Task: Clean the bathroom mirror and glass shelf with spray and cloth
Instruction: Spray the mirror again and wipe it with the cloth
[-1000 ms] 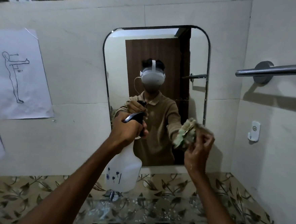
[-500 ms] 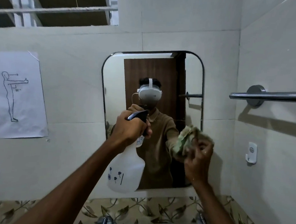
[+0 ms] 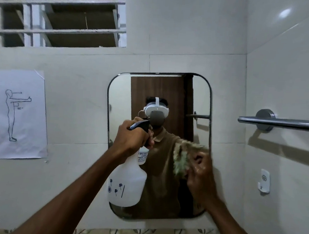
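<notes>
White tiled wall [image 3: 183,27] carries everything: rounded mirror [image 3: 118,99] at centre, 1 paper sheet w/ stick-figure drawing [image 3: 15,114] at left, barred window [image 3: 56,13] top left. Side wall at right: metal towel bar [image 3: 279,122], small white hook [image 3: 264,181] below it.

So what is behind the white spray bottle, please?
Behind the spray bottle, gripped by the left hand, is the mirror, showing the person's reflection. The bottle covers the mirror's lower left part.

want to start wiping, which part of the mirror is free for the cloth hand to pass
Free: the mirror's top band above both hands, and the strip under the cloth along the right edge. Crowded: the lower left, where the left hand holds the bottle.
</notes>
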